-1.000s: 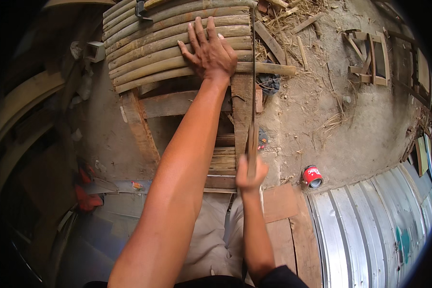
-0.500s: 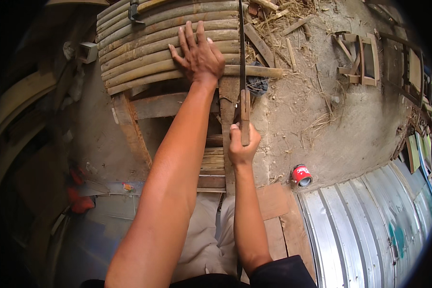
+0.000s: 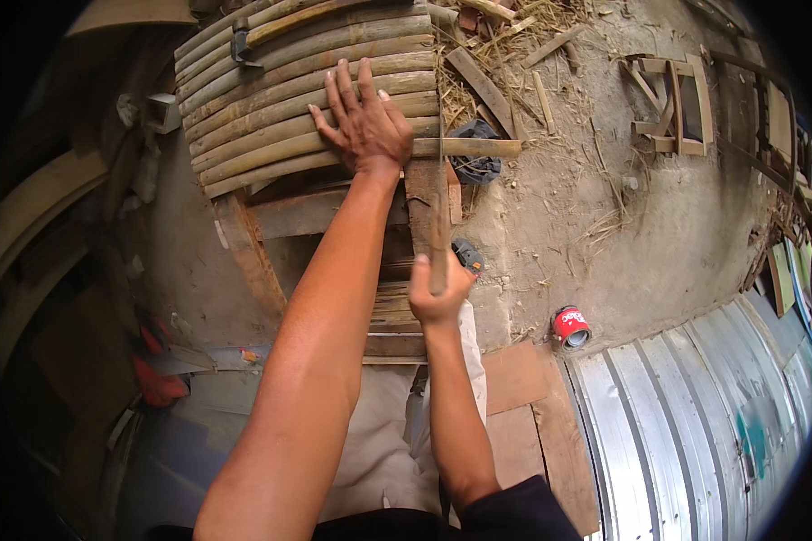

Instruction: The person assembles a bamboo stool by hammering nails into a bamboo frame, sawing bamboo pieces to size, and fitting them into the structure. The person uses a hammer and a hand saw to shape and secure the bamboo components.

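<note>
My left hand (image 3: 367, 131) lies flat, fingers spread, on a row of bamboo poles (image 3: 307, 104) laid side by side on a wooden frame (image 3: 298, 212). In my right hand (image 3: 440, 293) is the wooden handle of a handsaw (image 3: 438, 239), its thumb along the grip. The saw's thin blade points away from me, along the right ends of the poles. One longer bamboo pole (image 3: 487, 147), the nearest to me but for one or two, sticks out to the right past the blade. How deep the blade sits cannot be made out.
A hammer (image 3: 242, 43) rests on the far poles. Wood scraps (image 3: 483, 86) and straw litter the ground at the far right, near a small wooden frame (image 3: 672, 108). A red can (image 3: 570, 326) stands beside corrugated metal sheets (image 3: 668, 415). Dark plastic (image 3: 475, 169) lies under the jutting pole.
My right hand has drawn the saw toward me and slightly left. The left hand stays pressed on the poles. The whole view has shifted a little, showing more of the hammer.
</note>
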The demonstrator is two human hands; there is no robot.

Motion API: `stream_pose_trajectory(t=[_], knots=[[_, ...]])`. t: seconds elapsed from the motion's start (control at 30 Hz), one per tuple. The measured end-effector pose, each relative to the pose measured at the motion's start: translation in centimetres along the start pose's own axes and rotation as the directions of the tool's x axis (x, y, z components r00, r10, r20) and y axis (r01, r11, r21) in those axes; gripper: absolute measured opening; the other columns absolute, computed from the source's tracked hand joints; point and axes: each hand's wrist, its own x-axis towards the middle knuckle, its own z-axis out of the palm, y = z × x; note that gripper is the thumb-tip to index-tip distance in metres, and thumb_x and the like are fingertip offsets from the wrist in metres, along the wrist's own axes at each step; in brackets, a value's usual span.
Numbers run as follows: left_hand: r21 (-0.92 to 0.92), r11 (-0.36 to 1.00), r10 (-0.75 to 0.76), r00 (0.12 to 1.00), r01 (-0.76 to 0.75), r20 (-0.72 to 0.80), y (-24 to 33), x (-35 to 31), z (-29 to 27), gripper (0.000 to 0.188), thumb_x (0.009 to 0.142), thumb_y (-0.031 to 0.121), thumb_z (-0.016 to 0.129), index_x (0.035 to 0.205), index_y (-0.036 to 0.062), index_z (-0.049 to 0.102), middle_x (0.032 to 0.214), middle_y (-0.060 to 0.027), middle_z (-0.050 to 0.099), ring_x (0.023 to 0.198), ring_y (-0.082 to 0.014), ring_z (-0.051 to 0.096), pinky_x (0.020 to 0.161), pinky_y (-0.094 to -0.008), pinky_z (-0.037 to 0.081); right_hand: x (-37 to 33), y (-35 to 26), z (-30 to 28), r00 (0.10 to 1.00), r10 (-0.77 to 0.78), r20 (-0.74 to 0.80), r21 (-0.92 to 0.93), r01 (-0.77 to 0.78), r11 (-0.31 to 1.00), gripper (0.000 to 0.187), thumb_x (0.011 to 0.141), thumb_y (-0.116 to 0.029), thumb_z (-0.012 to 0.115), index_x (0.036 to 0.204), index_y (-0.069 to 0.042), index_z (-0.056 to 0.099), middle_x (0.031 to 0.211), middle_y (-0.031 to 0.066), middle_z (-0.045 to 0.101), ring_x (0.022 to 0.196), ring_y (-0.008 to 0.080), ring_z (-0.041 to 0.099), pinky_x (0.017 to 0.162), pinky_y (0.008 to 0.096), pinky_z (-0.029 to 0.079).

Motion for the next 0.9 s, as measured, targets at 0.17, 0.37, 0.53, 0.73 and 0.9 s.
stream_pose_trajectory(t=[0.17,0.37,0.53,0.73,0.9], knots=[[0.007,1.000,-0.001,1.000,0.001,-0.030,0.1,0.9,0.1,0.055,0.094,0.023,0.040,0.148,0.0162,0.035,0.158,-0.0113,0.027,0.149,-0.0305,0.018,0.116,-0.0603,0.004,-4.7,-3.3,-3.4,0.979,-0.202,0.037,-0.106,0.205,0.973,0.034,0.078,-0.007,0.059,0.109,0.007,0.068,0.107,0.0293,0.067,0.096,0.0348,0.070,0.079,0.0388,0.056],[0.025,1.000,0.011,1.000,-0.011,0.001,0.2,0.4,0.0,0.055,0.094,0.024,0.039,0.148,0.0156,0.035,0.159,-0.0123,0.026,0.149,-0.0317,0.017,0.116,-0.0607,0.004,1.8,3.5,2.9,1.000,-0.006,-0.008,0.052,0.006,0.999,0.014,0.082,-0.012,0.061,0.073,-0.001,0.057,0.055,0.0149,0.055,0.049,0.0312,0.059,0.049,0.0404,0.046],[0.025,1.000,0.007,1.000,-0.007,0.011,0.2,0.4,0.0,0.053,0.095,0.022,0.038,0.147,0.0149,0.035,0.158,-0.0125,0.027,0.149,-0.0310,0.017,0.117,-0.0605,0.003,3.0,8.4,2.2,0.984,0.157,0.087,0.434,-0.179,0.883,0.015,0.083,-0.013,0.058,0.072,-0.004,0.053,0.053,0.0059,0.051,0.044,0.0167,0.049,0.047,0.0300,0.038],[0.002,1.000,0.015,1.000,-0.015,-0.004,0.1,0.5,0.2,0.057,0.093,0.021,0.039,0.149,0.0137,0.034,0.158,-0.0144,0.027,0.149,-0.0315,0.016,0.117,-0.0604,0.001,3.5,3.0,-1.1,0.940,0.287,0.187,0.760,-0.323,0.564,0.016,0.087,-0.009,0.053,0.073,-0.005,0.047,0.054,0.0000,0.043,0.047,0.0094,0.040,0.046,0.0277,0.034],[0.001,1.000,0.014,1.000,-0.014,0.001,0.2,0.3,0.0,0.057,0.092,0.022,0.040,0.148,0.0125,0.035,0.158,-0.0153,0.027,0.149,-0.0322,0.017,0.117,-0.0601,0.001,2.4,1.2,-1.7,0.967,0.041,-0.250,0.172,0.003,0.985,0.018,0.088,-0.010,0.062,0.074,0.000,0.056,0.059,0.0082,0.055,0.051,0.0156,0.054,0.050,0.0312,0.043]])
